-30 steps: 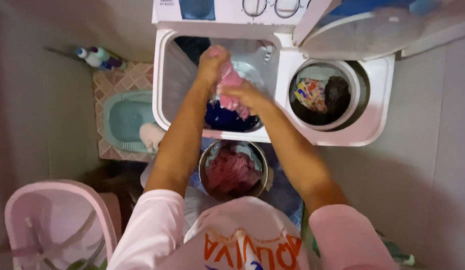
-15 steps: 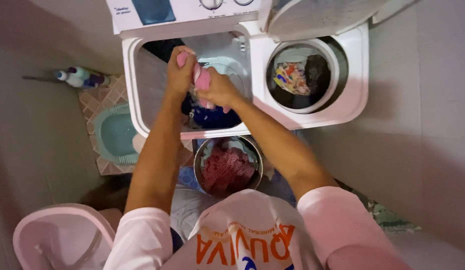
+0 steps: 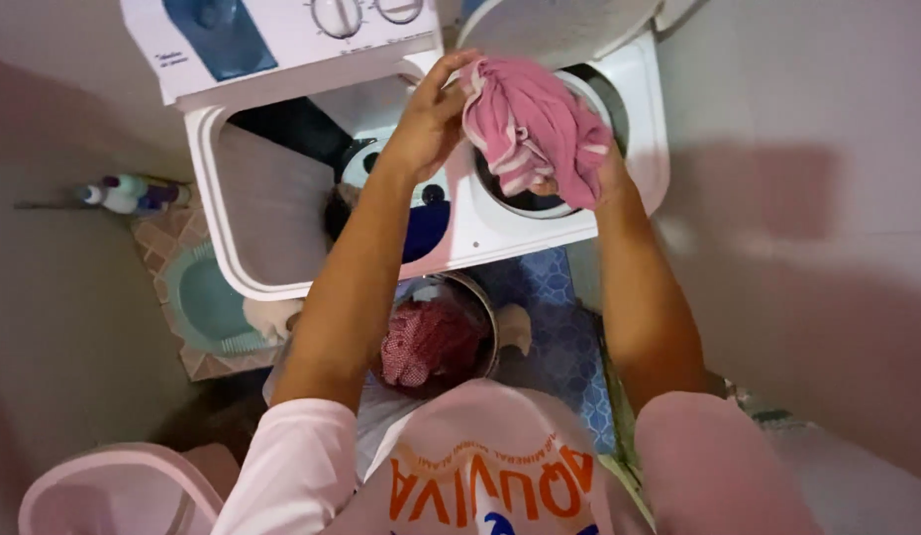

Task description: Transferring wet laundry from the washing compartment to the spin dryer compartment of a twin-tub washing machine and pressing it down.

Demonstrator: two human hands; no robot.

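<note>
Left hand (image 3: 426, 124) and right hand (image 3: 589, 178) both grasp a pink cloth (image 3: 530, 129), right hand mostly hidden beneath it. Cloth bunched, wrinkled, with paler stripes along folds, held above the round spin tub (image 3: 525, 203) of the white twin-tub washer (image 3: 282, 59). Below the washer, a metal basin (image 3: 485, 312) with red laundry.

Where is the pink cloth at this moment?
In the head view, the pink cloth is held up by both the left hand and the right hand, right above the round spin tub on the washing machine's right side.
</note>
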